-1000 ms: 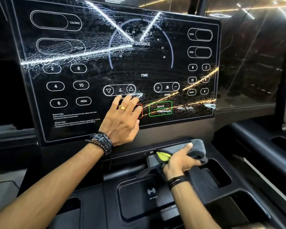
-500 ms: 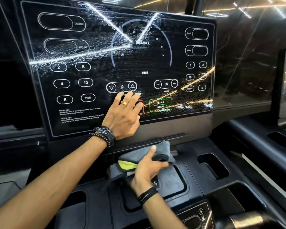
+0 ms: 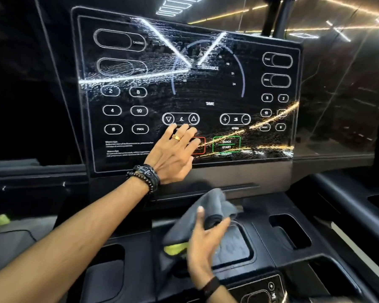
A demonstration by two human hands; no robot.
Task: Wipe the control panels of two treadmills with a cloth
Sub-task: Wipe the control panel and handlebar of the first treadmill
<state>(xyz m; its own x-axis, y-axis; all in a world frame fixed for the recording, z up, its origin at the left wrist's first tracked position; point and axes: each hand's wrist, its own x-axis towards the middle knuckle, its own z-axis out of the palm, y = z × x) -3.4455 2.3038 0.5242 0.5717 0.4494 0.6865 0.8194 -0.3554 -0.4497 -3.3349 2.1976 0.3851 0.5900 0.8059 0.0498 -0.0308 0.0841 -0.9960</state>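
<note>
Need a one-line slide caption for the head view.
Left hand flat on treadmill control panel; right hand grips grey cloth over the console tray.

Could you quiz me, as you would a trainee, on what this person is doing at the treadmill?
1. True or false: the left hand lies flat against the control panel.
2. Which hand holds the grey cloth? A) left B) right C) neither
3. Fill in: the green-outlined button reads QUICK ____.

Key
1. True: its fingers are spread on the screen, partly covering the red-outlined button.
2. B: the right hand grips the cloth over the console tray, below the screen.
3. START.
</note>
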